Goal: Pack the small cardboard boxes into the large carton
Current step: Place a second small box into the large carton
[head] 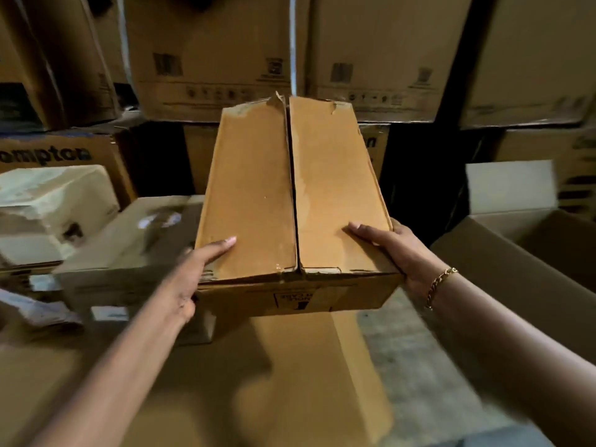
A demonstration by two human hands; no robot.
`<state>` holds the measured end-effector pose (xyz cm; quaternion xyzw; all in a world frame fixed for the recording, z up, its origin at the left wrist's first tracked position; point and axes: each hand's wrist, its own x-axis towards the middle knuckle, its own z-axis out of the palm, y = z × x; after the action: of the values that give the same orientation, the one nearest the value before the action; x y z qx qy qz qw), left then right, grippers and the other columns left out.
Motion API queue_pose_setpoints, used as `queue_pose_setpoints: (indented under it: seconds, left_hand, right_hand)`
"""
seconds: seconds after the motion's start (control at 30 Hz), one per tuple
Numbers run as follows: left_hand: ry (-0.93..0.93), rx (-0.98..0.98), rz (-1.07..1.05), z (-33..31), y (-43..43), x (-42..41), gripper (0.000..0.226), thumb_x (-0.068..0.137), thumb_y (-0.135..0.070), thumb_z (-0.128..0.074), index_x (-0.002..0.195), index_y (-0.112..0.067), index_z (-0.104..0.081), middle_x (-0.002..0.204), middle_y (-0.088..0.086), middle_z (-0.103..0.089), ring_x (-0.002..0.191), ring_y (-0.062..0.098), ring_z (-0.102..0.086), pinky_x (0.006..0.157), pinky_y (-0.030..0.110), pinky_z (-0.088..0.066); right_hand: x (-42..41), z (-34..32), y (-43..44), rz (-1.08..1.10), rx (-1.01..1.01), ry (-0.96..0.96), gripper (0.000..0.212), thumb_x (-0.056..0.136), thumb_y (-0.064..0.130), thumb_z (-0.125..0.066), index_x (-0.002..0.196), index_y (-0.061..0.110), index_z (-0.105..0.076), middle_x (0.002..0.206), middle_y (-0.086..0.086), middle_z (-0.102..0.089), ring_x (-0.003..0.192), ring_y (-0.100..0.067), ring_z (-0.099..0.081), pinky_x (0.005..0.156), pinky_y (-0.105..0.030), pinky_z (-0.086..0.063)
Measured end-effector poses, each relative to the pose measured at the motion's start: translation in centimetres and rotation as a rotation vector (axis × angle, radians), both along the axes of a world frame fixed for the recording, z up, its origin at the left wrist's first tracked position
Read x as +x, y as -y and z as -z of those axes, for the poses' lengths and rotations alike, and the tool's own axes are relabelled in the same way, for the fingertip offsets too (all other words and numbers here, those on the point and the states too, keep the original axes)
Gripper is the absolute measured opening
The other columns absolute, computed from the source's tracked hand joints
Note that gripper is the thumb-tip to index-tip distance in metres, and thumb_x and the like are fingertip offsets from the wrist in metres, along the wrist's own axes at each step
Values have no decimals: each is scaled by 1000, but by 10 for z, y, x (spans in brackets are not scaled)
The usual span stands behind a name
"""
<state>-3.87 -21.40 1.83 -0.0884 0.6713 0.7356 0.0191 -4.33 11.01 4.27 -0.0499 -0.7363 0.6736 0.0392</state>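
Small cardboard box [258, 195] is mid-frame, held up btwn both hands, top flaps closed w/ a seam down the middle. Left hand [190, 279] grips the near-left edge: thumb flat on top, other fingers hidden under the box. Right hand [396, 250] holds the near-right corner the same way. Open carton [483, 253] is at right of frame, apart from the box.

Single head-worn wide-angle view, looking forward and down.

The camera is sitting close above the person's forearms, which are entering from 7 and 5 o'clock. The left hand [196, 269] and right hand [396, 250] are holding a cardboard box [258, 195] at near centre. Stacked cartons [209, 59] are closing off the view at 12 o'clock, and the edges are blurring.
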Motion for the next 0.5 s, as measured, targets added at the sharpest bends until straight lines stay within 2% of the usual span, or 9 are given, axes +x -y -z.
queue_pose_setpoints:
  seconds: [0.07,0.13,0.23,0.33,0.43,0.5]
  left_hand:
    - [-21,1,-12,12,-58,13,98,40,-66,-89,123,-20,-65,113,8,-74,107,31,-68,101,53,-50]
    - [-31,-17,18,21,-112,22,100,35,-69,-89,120,-22,-65,111,5,-74,106,28,-69,100,51,-51]
    - [-41,-22,100,26,-182,30,90,41,-62,-93,117,-26,-60,112,7,-72,103,29,-69,94,52,-55]
    - [-65,-11,198,25,-246,31,73,47,-58,-90,105,-28,-58,110,5,-71,101,27,-69,88,49,-57]
    - [-82,7,264,25,-308,27,79,41,-59,-89,107,-26,-59,108,4,-73,100,26,-70,91,49,-57]
    - [-90,17,307,27,-349,24,82,48,-55,-94,116,-25,-60,110,5,-73,101,25,-70,88,44,-57]
  right_hand:
    - [29,5,-54,20,-3,-10,78,57,51,-87,122,19,-58,100,-5,-77,84,-20,-75,65,-29,-59]
    - [56,9,-108,50,-47,-8,68,62,43,-87,119,21,-59,92,1,-78,80,-15,-76,59,-24,-58]
    - [90,13,-179,116,-53,3,69,59,44,-89,117,25,-58,93,4,-78,84,-15,-76,62,-26,-59]
    - [115,15,-241,184,-52,-17,69,62,42,-88,120,24,-58,95,4,-78,84,-17,-76,60,-26,-59]
    - [132,17,-298,257,-43,-21,64,68,39,-87,123,23,-57,100,2,-78,87,-17,-76,64,-26,-59]
    - [139,21,-337,298,-30,-24,63,69,38,-86,123,23,-57,101,2,-77,89,-16,-75,65,-24,-59]
